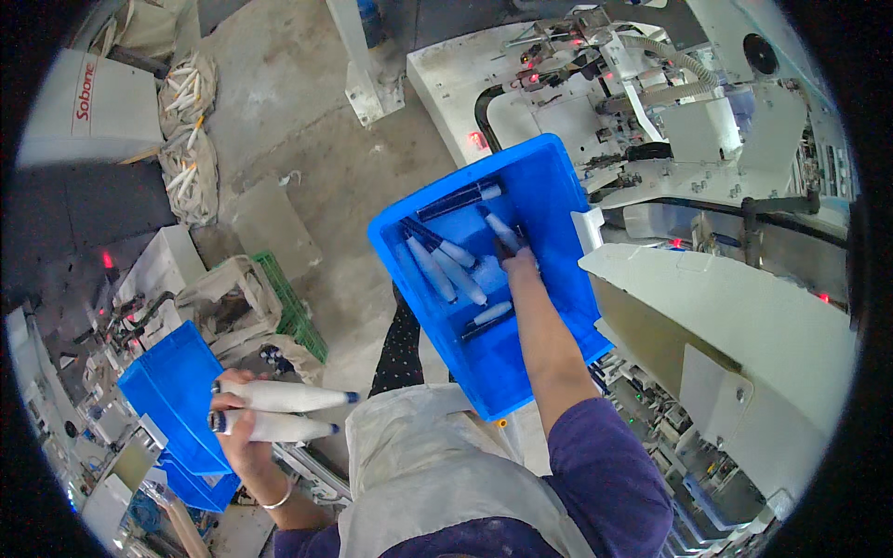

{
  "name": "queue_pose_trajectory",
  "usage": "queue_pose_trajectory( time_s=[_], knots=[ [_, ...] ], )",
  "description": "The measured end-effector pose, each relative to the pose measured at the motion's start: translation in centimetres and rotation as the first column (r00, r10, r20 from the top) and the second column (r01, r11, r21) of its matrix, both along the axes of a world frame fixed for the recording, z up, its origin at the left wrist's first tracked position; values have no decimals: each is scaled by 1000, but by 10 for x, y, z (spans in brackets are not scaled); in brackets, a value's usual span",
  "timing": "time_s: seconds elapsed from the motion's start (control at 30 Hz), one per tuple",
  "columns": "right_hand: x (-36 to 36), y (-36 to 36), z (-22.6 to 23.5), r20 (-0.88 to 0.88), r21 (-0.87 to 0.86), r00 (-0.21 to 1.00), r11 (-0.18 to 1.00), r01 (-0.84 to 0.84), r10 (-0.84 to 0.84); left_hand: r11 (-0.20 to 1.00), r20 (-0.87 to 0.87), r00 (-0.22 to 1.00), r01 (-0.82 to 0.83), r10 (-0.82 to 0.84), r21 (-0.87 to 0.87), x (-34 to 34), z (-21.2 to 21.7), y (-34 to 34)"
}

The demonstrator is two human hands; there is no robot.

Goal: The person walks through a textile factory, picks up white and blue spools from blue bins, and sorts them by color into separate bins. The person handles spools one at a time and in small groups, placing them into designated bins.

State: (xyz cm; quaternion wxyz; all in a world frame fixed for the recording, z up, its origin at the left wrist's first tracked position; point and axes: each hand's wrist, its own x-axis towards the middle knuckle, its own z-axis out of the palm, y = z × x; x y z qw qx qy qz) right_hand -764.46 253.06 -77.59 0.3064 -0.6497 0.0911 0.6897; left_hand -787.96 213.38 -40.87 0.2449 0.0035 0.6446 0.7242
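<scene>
A: Where are the two tapered white yarn-wound bobbins with dark blue ends (288, 396)?

B: In the person's left hand (244, 445), low on the left. Its fingers are curled around the wide ends of both, pinching them together side by side.

A: How do they point?

B: Their long axes run nearly level and almost parallel, narrow blue tips to the right, toward the pale apron (419, 465). The upper one reaches slightly further right; both tips dip a little.

A: And the right hand (521, 260)?

B: It reaches down into the deep blue rectangular plastic bin (498, 372), beside a slanting white bobbin with a dark end (502, 230). The fingers are partly hidden, so one cannot tell whether they are closed on it. That bobbin's dark end points up and left.

A: The others in there?

B: A group of white bobbins (433, 270) lies along the left wall, leaning from upper left to lower right.

A: What about edges and room?

B: The bin's right rim sits close to the white machine panel (726, 307), a tight side. Inside, blue base shows at the near end. On the left, concrete floor (344, 177) borders the bin, and the left hand overlaps the edge of a second blue bin (172, 386).
</scene>
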Motion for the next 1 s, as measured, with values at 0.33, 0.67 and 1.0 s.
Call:
queue_pose_trajectory(
  time_s=[0.33,0.67,1.0],
  knots=[
    [3,-110,297,99,354,-3,-38,-934,995,967,650,717,153,-252,205,54,-32,76],
    [-13,-91,195,740,67,-222,-398,-915,635,985,499,852,101,-158,139,50,-38,42],
    [54,-124,12,619,-379,-688,-623,-684,379,763,-408,720,259,-561,-593,37,7,21]
  ],
)
